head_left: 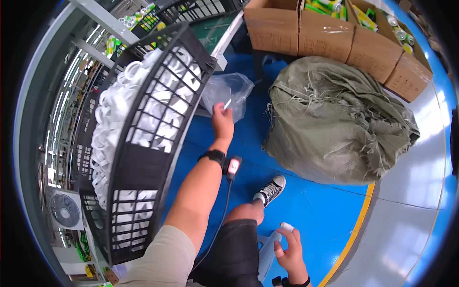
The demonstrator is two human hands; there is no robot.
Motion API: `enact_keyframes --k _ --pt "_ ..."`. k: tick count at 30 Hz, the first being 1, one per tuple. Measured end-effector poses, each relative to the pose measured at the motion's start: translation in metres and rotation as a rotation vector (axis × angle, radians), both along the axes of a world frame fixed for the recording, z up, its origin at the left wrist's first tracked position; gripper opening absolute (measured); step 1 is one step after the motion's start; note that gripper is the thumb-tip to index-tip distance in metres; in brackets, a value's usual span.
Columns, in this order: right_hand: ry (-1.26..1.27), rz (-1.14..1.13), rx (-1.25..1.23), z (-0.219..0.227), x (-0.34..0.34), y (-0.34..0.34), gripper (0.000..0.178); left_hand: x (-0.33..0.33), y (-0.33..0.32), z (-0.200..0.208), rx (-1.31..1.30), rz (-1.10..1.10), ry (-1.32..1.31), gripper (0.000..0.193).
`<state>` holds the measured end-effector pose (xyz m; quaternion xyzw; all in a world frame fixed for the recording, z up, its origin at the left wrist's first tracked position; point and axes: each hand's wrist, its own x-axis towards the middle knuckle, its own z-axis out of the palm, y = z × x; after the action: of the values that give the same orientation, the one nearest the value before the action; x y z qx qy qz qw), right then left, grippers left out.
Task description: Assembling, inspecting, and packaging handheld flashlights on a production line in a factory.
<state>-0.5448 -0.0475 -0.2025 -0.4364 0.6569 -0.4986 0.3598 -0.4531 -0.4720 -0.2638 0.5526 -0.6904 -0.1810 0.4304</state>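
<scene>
My left hand [223, 125] reaches forward with closed fingers pinching a thin white strip [228, 103]. Just beyond it is a clear plastic bag [242, 86], partly behind the hand. To the left stands a black plastic crate [125, 165] heaped with white plastic rings [107, 122]. My right hand [290, 253] is low in the view with its fingers apart and curved. A white covering [287, 227] sits on one of its fingertips, and I see nothing held there.
A large olive-green woven sack [334, 124] bulges on the blue floor to the right. Behind it are open cardboard boxes [330, 40] with green and yellow items. A cable [222, 215] runs from a device on my left wrist. A fan unit [65, 209] stands far left.
</scene>
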Motion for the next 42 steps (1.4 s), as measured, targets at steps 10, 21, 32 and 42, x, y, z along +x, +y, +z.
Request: enact_keyframes --k 10,21,32,42 --pt "-0.209 -0.198 0.275 -0.030 -0.028 0.043 0.036 -0.013 -0.102 -0.007 0.280 0.374 -1.173 0.041" --pt "-1.069 0.116 -0.292 0.087 -0.044 -0.023 0.099 -0.034 0.225 0.156 0.781 -1.050 0.595 0.064" --pt "-1.290 1.145 -0.363 0.241 0.042 0.030 0.091 0.130 0.389 0.308 0.292 -1.015 0.408 0.054" --pt "-1.089 1.225 -0.367 0.310 0.154 0.058 0.096 0.258 0.484 0.350 0.354 -0.727 0.665 0.020"
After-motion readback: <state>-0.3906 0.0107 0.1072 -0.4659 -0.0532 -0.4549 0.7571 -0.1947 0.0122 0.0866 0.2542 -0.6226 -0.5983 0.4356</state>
